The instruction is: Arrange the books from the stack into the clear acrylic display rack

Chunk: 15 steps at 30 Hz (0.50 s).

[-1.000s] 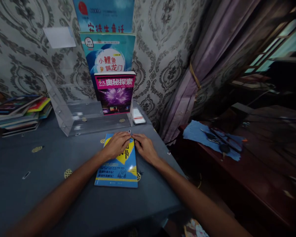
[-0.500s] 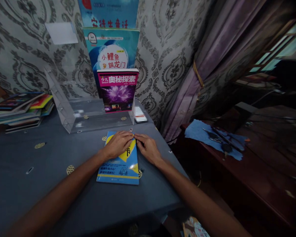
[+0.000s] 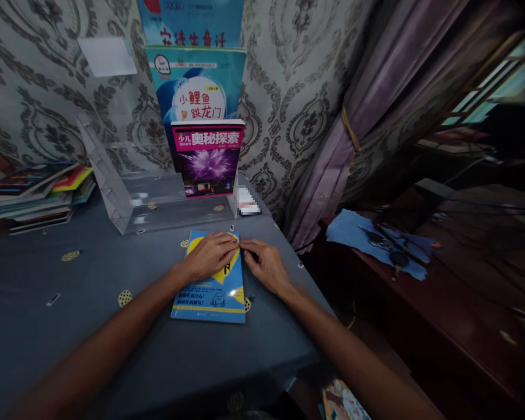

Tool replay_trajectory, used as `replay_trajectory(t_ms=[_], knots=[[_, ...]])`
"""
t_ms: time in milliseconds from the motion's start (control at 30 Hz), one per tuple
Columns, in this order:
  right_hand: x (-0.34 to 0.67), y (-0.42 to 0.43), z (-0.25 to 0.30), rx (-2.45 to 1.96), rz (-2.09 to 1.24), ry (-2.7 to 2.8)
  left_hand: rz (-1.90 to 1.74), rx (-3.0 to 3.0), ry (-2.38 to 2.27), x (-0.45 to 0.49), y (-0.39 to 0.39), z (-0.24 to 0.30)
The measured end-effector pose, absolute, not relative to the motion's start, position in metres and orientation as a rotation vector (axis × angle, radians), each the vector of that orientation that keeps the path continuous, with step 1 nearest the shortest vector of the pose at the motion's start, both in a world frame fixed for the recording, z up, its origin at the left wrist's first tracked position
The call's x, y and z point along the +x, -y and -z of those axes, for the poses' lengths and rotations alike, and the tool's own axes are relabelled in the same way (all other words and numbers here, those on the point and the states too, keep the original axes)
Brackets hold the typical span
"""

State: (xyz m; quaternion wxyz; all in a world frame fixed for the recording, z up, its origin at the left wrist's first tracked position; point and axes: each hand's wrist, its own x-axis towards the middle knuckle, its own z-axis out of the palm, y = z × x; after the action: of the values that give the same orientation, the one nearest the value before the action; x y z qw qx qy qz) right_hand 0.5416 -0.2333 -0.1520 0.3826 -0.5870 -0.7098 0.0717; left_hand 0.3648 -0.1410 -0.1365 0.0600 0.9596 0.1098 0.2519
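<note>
A blue book (image 3: 207, 312) with a yellow shape on its cover lies on the table in front of me. My left hand (image 3: 212, 255) rests across its upper part, fingers stretched and lying flat, covering some of the cover print. Beside the book's upper right edge is my right hand (image 3: 265, 265). Its fingertips reach the edge close to the left fingertips, and a gap shows between its thumb and fingers. Both hands are open.
Behind the book stands a clear tiered rack (image 3: 122, 213) holding a purple-and-black book (image 3: 207, 166), a teal book (image 3: 201, 87) and a blue book (image 3: 192, 23). A book stack (image 3: 39, 198) lies left. Tools lie on a blue cloth (image 3: 347, 230) at right.
My right hand has shifted slightly right, its fingertips a little farther from the left ones. The left hand stays on the book. The whole view has moved slightly.
</note>
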Motion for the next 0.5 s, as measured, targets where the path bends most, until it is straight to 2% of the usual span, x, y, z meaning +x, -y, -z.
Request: replay_trajectory(t_ms=[300,500], knots=[[0.543,0.2312,0.1562,-1.507,-0.183,1.81,-0.704,2.917,-0.343,0.3655,0.1413,0.1347],[0.5436,0.2297,0.1553,-1.529,-0.175,1.901,-0.683,2.934,-0.617,0.366,0.1446,0.1357]])
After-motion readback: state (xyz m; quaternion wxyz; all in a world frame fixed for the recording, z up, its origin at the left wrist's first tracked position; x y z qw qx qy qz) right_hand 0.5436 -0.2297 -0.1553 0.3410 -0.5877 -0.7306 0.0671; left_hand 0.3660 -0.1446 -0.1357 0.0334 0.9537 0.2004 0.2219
